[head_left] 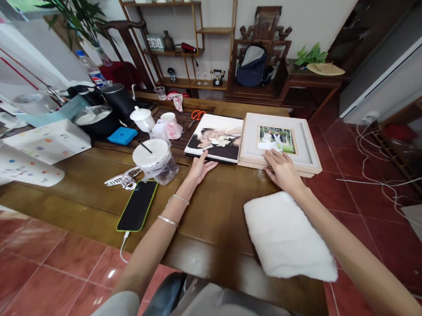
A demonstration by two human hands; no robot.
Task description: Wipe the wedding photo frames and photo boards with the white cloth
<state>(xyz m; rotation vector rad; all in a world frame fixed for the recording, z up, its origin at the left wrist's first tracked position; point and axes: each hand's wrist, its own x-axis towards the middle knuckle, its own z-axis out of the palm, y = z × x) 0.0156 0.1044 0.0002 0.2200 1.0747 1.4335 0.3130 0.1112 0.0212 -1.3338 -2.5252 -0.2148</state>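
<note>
A photo album [215,138] with a large picture on its cover lies on the wooden table [210,224]. My left hand [200,166] rests flat at its near edge, fingers stretched out and touching it. Right of the album lies a white box-like frame [304,149] with a small photo in its middle. My right hand [282,168] lies flat on the frame's near edge, fingers apart. Neither hand holds anything. A white fluffy towel [288,236] lies on the table under my right forearm.
A phone [138,205] on a cable lies left of my left arm, beside a hair clip [122,179] and a lidded cup in a plastic bag [155,159]. Further left are a teapot [142,119], pots, a blue box and orange scissors [198,115]. Shelves and a chair stand behind.
</note>
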